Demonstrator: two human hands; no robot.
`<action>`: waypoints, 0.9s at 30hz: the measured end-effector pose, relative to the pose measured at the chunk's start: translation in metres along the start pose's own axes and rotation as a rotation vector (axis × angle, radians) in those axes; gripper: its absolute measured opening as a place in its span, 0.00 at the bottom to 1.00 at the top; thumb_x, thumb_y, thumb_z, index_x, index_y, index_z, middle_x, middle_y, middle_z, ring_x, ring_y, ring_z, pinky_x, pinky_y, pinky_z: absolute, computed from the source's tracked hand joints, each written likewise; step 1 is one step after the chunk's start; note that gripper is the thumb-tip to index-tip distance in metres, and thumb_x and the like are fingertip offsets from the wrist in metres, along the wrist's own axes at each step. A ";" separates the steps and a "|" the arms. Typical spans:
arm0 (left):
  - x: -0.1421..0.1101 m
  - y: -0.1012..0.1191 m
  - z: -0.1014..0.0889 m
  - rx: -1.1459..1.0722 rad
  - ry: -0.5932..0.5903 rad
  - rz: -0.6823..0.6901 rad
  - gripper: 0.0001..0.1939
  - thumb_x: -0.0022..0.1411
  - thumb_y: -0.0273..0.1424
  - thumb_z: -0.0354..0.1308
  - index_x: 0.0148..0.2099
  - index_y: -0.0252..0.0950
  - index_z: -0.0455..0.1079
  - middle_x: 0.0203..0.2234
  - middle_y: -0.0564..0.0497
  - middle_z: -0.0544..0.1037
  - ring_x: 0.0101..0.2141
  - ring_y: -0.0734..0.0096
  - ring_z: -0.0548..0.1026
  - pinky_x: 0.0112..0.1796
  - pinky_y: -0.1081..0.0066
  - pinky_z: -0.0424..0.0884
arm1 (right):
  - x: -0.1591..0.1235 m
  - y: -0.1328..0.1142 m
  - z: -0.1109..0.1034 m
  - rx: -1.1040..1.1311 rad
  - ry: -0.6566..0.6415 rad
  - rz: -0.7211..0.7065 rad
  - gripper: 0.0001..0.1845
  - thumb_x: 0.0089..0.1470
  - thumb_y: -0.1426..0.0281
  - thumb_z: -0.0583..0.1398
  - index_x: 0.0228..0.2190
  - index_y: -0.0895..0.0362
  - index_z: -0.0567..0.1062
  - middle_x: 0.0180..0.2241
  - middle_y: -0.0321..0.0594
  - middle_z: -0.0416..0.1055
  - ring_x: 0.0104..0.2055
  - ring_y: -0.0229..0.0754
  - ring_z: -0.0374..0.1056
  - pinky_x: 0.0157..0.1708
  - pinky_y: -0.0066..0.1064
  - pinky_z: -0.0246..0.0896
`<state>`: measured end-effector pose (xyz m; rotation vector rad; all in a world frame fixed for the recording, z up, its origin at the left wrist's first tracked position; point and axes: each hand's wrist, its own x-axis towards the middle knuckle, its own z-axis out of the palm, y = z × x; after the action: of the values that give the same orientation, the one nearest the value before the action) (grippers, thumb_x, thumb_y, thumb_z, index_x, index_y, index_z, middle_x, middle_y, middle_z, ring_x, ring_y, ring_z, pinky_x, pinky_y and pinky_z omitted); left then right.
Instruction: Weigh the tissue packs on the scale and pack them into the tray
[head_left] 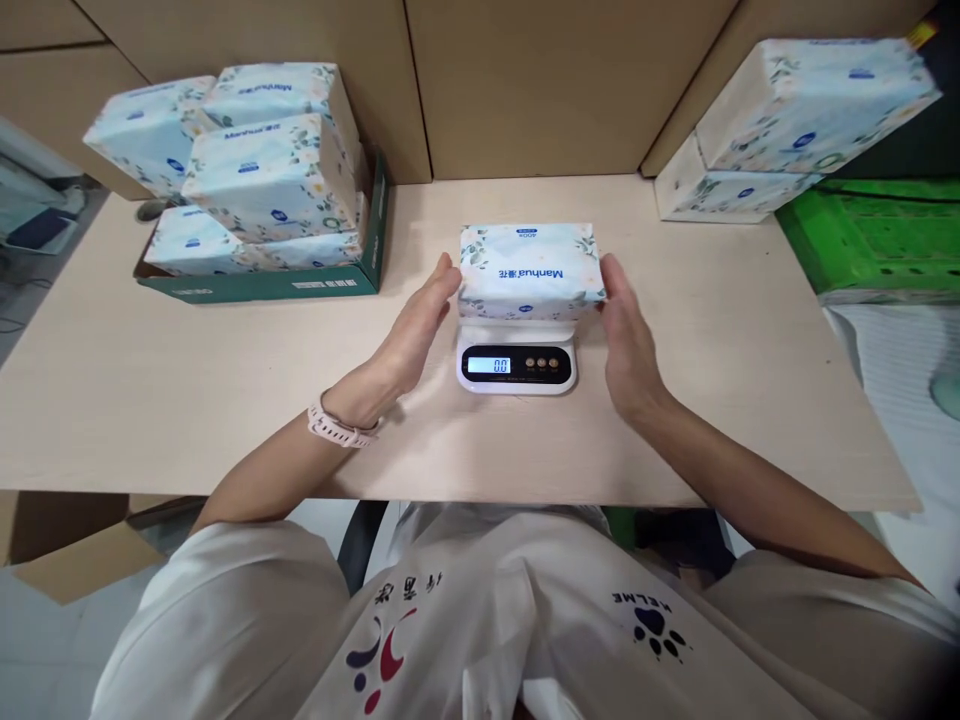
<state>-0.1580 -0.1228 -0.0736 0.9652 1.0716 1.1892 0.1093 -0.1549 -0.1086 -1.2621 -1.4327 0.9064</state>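
Note:
A pale blue floral tissue pack point(531, 270) lies across the top of a small white kitchen scale point(517, 368) whose display reads 0.0. My left hand point(418, 325) is stretched flat beside the pack's left end, fingertips at its edge. At the right end my right hand point(626, 335) is flat as well, fingertips touching the pack. Neither hand wraps around it. A pale watch point(337, 427) is on my left wrist.
A green-edged box point(285, 285) with several identical tissue packs point(270, 175) stands at the back left of the light wooden table point(187, 390). Two more packs point(787, 120) are stacked at the back right beside a green crate point(877, 240). Cardboard walls point(555, 80) close the back.

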 end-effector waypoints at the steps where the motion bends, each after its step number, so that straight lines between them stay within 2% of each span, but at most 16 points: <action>1: -0.001 -0.001 -0.007 0.030 0.028 0.002 0.32 0.69 0.48 0.66 0.72 0.50 0.71 0.79 0.52 0.62 0.82 0.49 0.48 0.78 0.48 0.52 | 0.003 0.004 -0.003 0.012 0.068 -0.043 0.38 0.69 0.38 0.53 0.72 0.40 0.66 0.77 0.37 0.62 0.81 0.51 0.56 0.81 0.58 0.48; 4: -0.006 -0.008 -0.031 0.047 0.158 0.014 0.29 0.68 0.52 0.64 0.66 0.46 0.76 0.78 0.48 0.65 0.81 0.49 0.52 0.77 0.52 0.55 | 0.013 0.021 -0.011 0.045 0.291 -0.081 0.33 0.71 0.40 0.52 0.65 0.43 0.72 0.67 0.42 0.75 0.72 0.51 0.70 0.76 0.59 0.59; 7: -0.014 -0.016 -0.047 -0.029 0.281 0.003 0.25 0.67 0.51 0.61 0.58 0.42 0.80 0.72 0.43 0.73 0.77 0.49 0.63 0.75 0.53 0.60 | 0.023 0.037 -0.015 0.088 0.395 0.007 0.31 0.71 0.42 0.50 0.59 0.48 0.75 0.58 0.43 0.79 0.62 0.49 0.76 0.69 0.57 0.67; 9: -0.019 -0.017 -0.052 -0.053 0.296 -0.007 0.23 0.67 0.50 0.60 0.55 0.42 0.81 0.69 0.43 0.77 0.74 0.50 0.68 0.75 0.53 0.62 | 0.026 0.044 -0.015 0.128 0.406 0.063 0.31 0.71 0.42 0.50 0.56 0.49 0.76 0.54 0.43 0.81 0.58 0.47 0.78 0.65 0.53 0.70; 13: -0.027 -0.011 -0.049 -0.044 0.257 -0.014 0.22 0.68 0.49 0.60 0.54 0.43 0.81 0.66 0.44 0.80 0.73 0.50 0.70 0.73 0.51 0.64 | 0.028 0.046 -0.013 0.180 0.388 0.127 0.30 0.68 0.42 0.52 0.52 0.50 0.77 0.50 0.41 0.81 0.55 0.45 0.79 0.60 0.47 0.73; 17: -0.029 -0.008 -0.046 -0.060 0.239 -0.090 0.24 0.66 0.49 0.60 0.55 0.40 0.81 0.65 0.41 0.81 0.72 0.48 0.72 0.73 0.50 0.66 | 0.028 0.042 -0.011 0.278 0.417 0.137 0.30 0.65 0.42 0.56 0.50 0.52 0.80 0.48 0.46 0.82 0.52 0.46 0.79 0.58 0.45 0.71; 20: -0.029 -0.009 -0.046 -0.069 0.225 -0.130 0.23 0.67 0.49 0.59 0.54 0.39 0.81 0.64 0.41 0.82 0.70 0.48 0.74 0.72 0.50 0.66 | 0.027 0.038 -0.009 0.315 0.427 0.141 0.30 0.63 0.42 0.60 0.48 0.55 0.81 0.47 0.50 0.82 0.50 0.47 0.78 0.57 0.43 0.70; 27: -0.027 -0.005 -0.046 -0.123 0.239 -0.174 0.21 0.68 0.46 0.57 0.51 0.39 0.82 0.60 0.43 0.85 0.66 0.52 0.79 0.71 0.53 0.70 | 0.026 0.035 -0.009 0.278 0.430 0.163 0.31 0.64 0.41 0.58 0.45 0.54 0.82 0.45 0.49 0.82 0.50 0.49 0.78 0.56 0.44 0.71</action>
<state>-0.2028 -0.1497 -0.0861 0.6315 1.2296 1.2310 0.1272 -0.1237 -0.1352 -1.2781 -0.8468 0.8440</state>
